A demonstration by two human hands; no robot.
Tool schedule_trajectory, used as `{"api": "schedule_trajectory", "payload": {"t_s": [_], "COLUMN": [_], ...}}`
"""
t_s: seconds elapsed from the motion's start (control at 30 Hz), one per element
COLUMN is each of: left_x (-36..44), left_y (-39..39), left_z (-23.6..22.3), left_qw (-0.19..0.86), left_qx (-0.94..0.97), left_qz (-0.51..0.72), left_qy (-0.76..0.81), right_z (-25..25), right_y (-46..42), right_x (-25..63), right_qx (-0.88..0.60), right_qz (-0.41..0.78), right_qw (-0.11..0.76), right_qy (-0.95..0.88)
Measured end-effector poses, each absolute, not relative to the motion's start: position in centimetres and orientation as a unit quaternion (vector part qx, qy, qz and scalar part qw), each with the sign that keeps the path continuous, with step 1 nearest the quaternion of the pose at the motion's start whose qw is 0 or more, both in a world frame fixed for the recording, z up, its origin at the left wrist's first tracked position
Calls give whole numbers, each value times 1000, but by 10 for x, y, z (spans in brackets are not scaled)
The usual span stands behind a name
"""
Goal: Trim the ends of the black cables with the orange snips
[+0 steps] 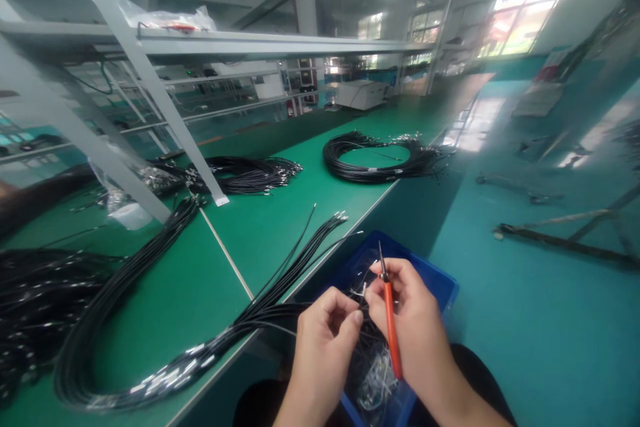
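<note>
My left hand is closed, thumb against fingers, on the end of a thin black cable from the bundle on the bench. Right beside it, my right hand grips red-handled needle-nose pliers, their dark tip pointing up and away. The right thumb and forefinger also meet near small white pieces by the cable end; I cannot tell exactly what they pinch. Below both hands stands a blue bin with clear and white scraps and dark bits in it. The long cable bundle curves across the bench, bound with shiny wrap.
A coil of black cables lies farther along the green bench, with another bundle to its left. More cables are heaped at left. Metal shelf posts rise from the bench. A wheeled stand is on the floor at right.
</note>
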State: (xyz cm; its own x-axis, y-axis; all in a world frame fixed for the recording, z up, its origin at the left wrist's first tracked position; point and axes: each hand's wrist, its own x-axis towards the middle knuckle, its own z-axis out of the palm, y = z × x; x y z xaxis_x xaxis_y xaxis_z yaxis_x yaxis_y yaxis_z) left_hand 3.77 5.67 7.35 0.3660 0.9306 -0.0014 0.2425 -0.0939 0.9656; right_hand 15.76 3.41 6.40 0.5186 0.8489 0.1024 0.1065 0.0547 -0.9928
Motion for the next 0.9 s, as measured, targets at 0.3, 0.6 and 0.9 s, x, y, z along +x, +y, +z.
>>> {"api": "schedule_trajectory", "payload": {"t_s": [0.3,0.6,0.9], "left_x": [36,38,37], "left_y": [62,61,59], "left_z": [67,69,69], "left_qw": [546,518,515], "left_qx": [624,647,643], "left_qz": [357,344,349], "left_qy": [430,442,447], "right_z": [66,67,66], "right_y": [30,32,31], "right_x": [158,159,158], "right_qx": [-605,-587,-605], "right_qz": [322,335,312], "right_qw": [622,636,632], "right_qy": [-378,-374,-371]}}
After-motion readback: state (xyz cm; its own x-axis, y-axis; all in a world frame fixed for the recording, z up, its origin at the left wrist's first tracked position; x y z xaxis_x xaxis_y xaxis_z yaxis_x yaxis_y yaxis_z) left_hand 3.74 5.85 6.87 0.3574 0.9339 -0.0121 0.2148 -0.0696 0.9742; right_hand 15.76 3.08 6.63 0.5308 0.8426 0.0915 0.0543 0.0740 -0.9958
